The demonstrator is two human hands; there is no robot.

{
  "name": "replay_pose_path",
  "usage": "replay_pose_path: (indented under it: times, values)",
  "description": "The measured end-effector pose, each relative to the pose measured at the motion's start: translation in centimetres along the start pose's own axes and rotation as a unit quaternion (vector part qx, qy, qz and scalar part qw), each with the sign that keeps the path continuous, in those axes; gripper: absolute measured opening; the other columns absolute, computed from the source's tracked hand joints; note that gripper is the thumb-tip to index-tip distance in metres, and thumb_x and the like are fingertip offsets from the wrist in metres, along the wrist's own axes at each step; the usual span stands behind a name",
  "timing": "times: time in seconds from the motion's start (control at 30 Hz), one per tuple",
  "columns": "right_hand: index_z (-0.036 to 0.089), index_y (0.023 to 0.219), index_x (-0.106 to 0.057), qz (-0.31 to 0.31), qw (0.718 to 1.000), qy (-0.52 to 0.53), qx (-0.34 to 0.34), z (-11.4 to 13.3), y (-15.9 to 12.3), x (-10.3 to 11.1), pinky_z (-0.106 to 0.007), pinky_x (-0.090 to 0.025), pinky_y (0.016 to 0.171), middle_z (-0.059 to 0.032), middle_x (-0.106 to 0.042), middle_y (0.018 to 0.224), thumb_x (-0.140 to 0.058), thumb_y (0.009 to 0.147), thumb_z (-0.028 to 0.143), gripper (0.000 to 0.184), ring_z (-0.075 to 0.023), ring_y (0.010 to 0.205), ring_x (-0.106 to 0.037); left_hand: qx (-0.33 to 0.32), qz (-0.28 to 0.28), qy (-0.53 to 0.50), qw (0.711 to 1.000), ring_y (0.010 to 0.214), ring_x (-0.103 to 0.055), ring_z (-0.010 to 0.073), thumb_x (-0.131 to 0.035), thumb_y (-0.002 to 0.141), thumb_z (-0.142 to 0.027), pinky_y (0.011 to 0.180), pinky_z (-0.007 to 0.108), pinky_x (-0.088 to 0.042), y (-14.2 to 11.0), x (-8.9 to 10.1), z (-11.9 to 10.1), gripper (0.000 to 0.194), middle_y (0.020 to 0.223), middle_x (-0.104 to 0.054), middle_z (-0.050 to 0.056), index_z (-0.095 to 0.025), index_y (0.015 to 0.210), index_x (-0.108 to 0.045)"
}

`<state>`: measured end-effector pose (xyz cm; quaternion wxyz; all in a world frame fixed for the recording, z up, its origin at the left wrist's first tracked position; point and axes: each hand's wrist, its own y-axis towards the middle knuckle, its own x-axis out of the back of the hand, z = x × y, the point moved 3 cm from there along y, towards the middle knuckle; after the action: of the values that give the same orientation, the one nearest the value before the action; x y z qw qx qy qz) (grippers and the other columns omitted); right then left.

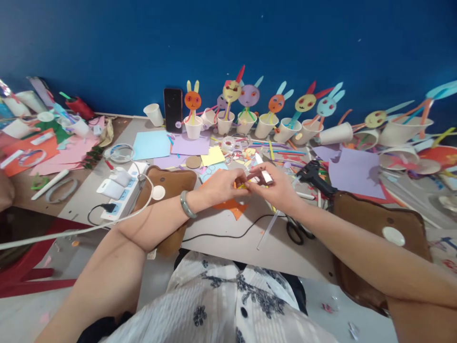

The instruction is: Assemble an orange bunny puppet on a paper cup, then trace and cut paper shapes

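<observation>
My left hand, with a bangle on the wrist, pinches a small yellow piece, perhaps paper. My right hand meets it there, its fingertips at the same piece. A white pen-like tube is tucked in the fingers of my right hand. Beneath both hands lies orange paper, partly covered by them. Close to my right hand are a black glue gun and black-handled scissors, their blades hidden. A thin clear stick lies below my right hand.
Paper cups with rabbit-faced figures line the blue wall. A phone stands among them. At left, a power strip has a white cable crossing over my left forearm. Brown cushions lie at the table's front edge. Purple paper lies right.
</observation>
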<state>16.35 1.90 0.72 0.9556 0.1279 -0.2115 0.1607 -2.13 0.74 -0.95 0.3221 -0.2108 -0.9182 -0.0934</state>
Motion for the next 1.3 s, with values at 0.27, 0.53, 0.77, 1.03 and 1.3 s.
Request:
replay_pose_path:
  times: [0.27,0.53,0.77,1.03,1.3]
  values:
    - [0.024,0.095,-0.066,-0.079,0.977,-0.191,0.052,-3.7,2.9,3.4,-0.041,-0.059,0.077,-0.0072,-0.077,0.095,-0.074,0.078,0.039,0.024,-0.0273,0.085,-0.072,0.001,-0.046,0.015,0.999,0.092,-0.068,0.0199,-0.078,0.090,-0.048,0.084,0.033,-0.050,0.1,0.1,0.5,0.039,0.118,-0.074,0.006,-0.022,0.114,-0.063]
    - [0.025,0.097,-0.066,-0.093,0.943,-0.318,0.041,-7.4,5.3,5.3,-0.049,-0.058,0.091,-0.0118,-0.077,0.101,-0.066,0.081,0.029,0.017,-0.0351,0.100,-0.072,0.036,0.078,0.129,0.988,0.088,-0.070,0.0219,-0.065,0.093,-0.027,0.075,0.032,-0.047,-0.4,0.0,-1.3,0.009,0.088,-0.076,0.004,-0.022,0.086,-0.063]
    - [0.026,0.101,-0.065,-0.127,0.941,-0.308,0.057,-7.3,5.2,7.0,-0.050,-0.059,0.089,-0.0122,-0.078,0.105,-0.072,0.079,0.032,0.024,-0.0359,0.098,-0.074,0.028,0.086,0.146,0.985,0.084,-0.069,0.0210,-0.066,0.094,-0.025,0.074,0.032,-0.046,-0.2,0.0,-1.5,0.010,0.086,-0.076,0.003,-0.021,0.085,-0.064]
    - [0.025,0.116,-0.062,-0.137,0.952,-0.267,0.066,-5.2,1.8,9.4,-0.042,-0.058,0.077,-0.0147,-0.081,0.110,-0.074,0.081,0.034,0.038,-0.0320,0.095,-0.076,0.023,0.080,0.152,0.985,0.071,-0.060,0.0183,-0.060,0.102,-0.040,0.067,0.032,-0.039,-0.3,0.0,-1.3,0.034,0.074,-0.067,0.002,-0.022,0.073,-0.055]
    - [0.027,0.116,-0.060,-0.144,0.946,-0.289,0.016,-4.4,-1.6,12.3,-0.041,-0.056,0.076,-0.0151,-0.083,0.114,-0.074,0.079,0.035,0.039,-0.0304,0.088,-0.077,0.025,0.064,0.160,0.985,0.064,-0.052,0.0182,-0.054,0.105,-0.045,0.065,0.034,-0.036,-0.1,-0.1,-0.9,0.046,0.065,-0.059,0.002,-0.023,0.066,-0.047]
